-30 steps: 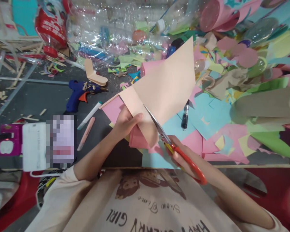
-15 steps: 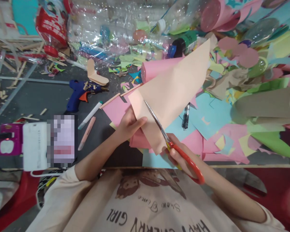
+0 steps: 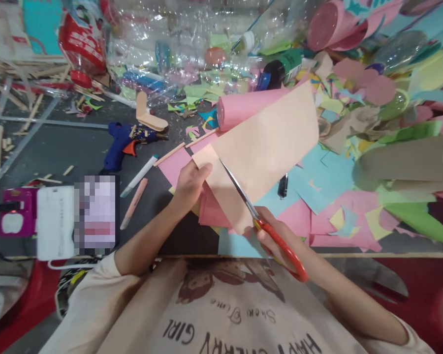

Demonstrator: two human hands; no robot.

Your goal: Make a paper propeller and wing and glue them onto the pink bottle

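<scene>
A large sheet of pale peach paper [image 3: 276, 132] is held up over the table. My left hand [image 3: 192, 182] grips its left end, thumb on top and fingers underneath. My right hand [image 3: 271, 228] is closed around a pair of scissors [image 3: 280, 243] with red and yellow handles. The blades lie across the paper, pointing up and left, with the tip near the sheet's upper left edge. Only one blade shows above the paper. Behind the sheet lies a roll of pink paper [image 3: 239, 108], partly covered by it.
On the left are a blue glue gun [image 3: 116, 147], two markers [image 3: 138, 177], a white power bank [image 3: 55, 221] and a phone [image 3: 98, 216]. Clear plastic bottles [image 3: 140, 44] fill the back. Coloured paper scraps [image 3: 339, 172] and a black pen [image 3: 283, 187] lie to the right.
My left hand has shifted slightly left and up along the paper's edge. The sheet's far right corner has dropped, and the sheet looks flatter. The scissors have barely moved.
</scene>
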